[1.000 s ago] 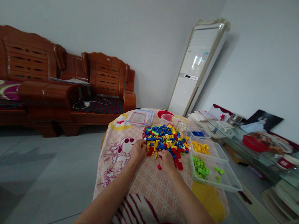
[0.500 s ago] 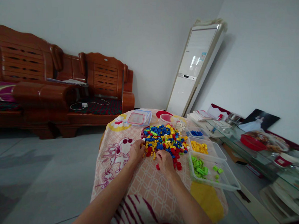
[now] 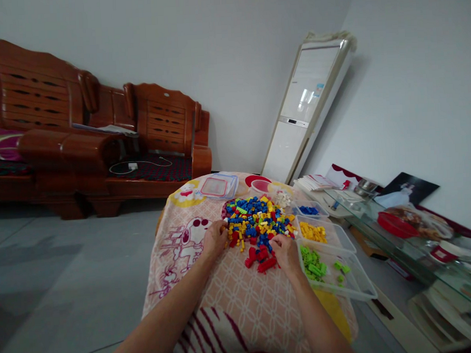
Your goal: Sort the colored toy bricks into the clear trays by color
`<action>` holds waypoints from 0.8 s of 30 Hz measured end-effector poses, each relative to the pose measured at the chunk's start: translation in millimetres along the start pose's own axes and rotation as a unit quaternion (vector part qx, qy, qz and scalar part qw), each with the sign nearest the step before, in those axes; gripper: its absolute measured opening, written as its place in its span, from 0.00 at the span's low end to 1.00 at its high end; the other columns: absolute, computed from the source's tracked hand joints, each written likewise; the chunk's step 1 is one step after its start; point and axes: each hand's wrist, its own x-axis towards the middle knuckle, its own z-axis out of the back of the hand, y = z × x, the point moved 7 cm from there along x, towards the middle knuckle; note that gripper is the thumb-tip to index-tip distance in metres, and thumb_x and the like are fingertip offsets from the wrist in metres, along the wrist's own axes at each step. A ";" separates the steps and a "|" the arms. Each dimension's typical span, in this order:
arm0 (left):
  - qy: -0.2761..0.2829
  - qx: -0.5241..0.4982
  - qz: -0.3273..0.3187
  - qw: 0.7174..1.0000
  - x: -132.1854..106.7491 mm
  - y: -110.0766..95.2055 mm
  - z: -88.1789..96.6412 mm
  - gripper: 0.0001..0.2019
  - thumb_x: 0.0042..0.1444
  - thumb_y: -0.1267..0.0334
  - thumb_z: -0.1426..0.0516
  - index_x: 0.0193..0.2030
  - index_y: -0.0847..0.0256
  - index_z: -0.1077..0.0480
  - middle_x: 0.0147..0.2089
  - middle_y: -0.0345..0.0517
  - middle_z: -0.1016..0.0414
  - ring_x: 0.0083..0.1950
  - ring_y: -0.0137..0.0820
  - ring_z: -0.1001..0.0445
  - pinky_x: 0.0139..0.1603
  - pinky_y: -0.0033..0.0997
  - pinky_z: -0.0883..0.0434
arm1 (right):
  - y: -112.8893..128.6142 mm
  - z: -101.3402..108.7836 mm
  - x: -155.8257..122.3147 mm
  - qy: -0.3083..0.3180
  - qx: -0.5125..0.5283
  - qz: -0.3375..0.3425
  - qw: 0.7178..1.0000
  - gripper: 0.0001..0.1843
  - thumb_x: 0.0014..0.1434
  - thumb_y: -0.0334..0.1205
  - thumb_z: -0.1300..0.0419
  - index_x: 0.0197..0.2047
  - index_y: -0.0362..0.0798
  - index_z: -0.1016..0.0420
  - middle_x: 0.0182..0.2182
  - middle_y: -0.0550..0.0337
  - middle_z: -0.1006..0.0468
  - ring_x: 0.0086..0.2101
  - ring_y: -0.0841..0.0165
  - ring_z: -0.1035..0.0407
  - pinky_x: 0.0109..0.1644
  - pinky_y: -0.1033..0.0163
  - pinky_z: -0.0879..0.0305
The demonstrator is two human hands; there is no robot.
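A mixed pile of toy building bricks [image 3: 257, 216] in blue, yellow, red, white and green lies on the patterned tablecloth [image 3: 242, 297]. My left hand [image 3: 215, 239] rests at the pile's left edge, its fingers curled at the bricks; whether they hold one is hidden. At the pile's right front edge is my right hand [image 3: 286, 252], fingers bent together beside several red bricks [image 3: 263, 260]. What its fingertips hold, if anything, I cannot make out. The red bricks sit in a loose group between my hands, near the front of the pile.
To the right stand clear plastic boxes with green bricks [image 3: 312, 263], yellow bricks [image 3: 312, 232] and blue bricks [image 3: 308, 210]. White bricks [image 3: 283, 199] lie behind the pile. Clear lids [image 3: 216, 187] and a pink-based tub [image 3: 261, 186] are at the back. A glass shelf [image 3: 405, 246] adjoins on the right.
My right hand has moved right, from the pile's front to its right front edge. More red bricks now show in a group there. My left hand has barely moved.
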 end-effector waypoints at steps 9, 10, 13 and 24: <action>0.000 0.004 -0.010 1.000 -0.7 -1.4 0.6 0.14 0.51 0.70 0.49 0.43 0.61 0.27 0.48 0.48 0.24 0.48 0.34 0.27 0.51 0.30 0.34 | -10.0 -0.8 -3.6 0.036 -0.052 -0.034 0.997 0.11 0.51 0.32 0.46 0.24 0.48 0.23 0.21 0.59 0.23 0.25 0.69 0.29 0.30 0.68 0.41; 0.000 0.004 -0.009 1.000 -0.7 -1.4 0.7 0.14 0.51 0.70 0.49 0.43 0.61 0.27 0.48 0.48 0.24 0.48 0.34 0.27 0.51 0.30 0.34 | -10.2 -1.0 -2.0 0.048 -0.051 -0.040 0.997 0.11 0.50 0.31 0.45 0.23 0.49 0.23 0.20 0.60 0.23 0.25 0.68 0.29 0.30 0.68 0.41; -0.002 0.000 -0.002 1.000 -0.6 0.0 0.9 0.14 0.51 0.69 0.48 0.43 0.61 0.26 0.49 0.49 0.24 0.48 0.35 0.27 0.51 0.31 0.34 | -11.4 1.5 6.0 0.069 -0.036 -0.053 0.996 0.11 0.48 0.30 0.45 0.22 0.49 0.22 0.18 0.62 0.24 0.22 0.70 0.30 0.29 0.69 0.40; -0.005 -0.009 0.006 1.000 0.0 3.9 0.3 0.13 0.51 0.70 0.47 0.42 0.60 0.26 0.51 0.48 0.25 0.50 0.34 0.28 0.53 0.31 0.34 | -24.5 33.9 81.7 0.034 0.014 -0.135 0.990 0.15 0.50 0.31 0.48 0.34 0.45 0.19 0.17 0.59 0.24 0.17 0.67 0.31 0.24 0.65 0.35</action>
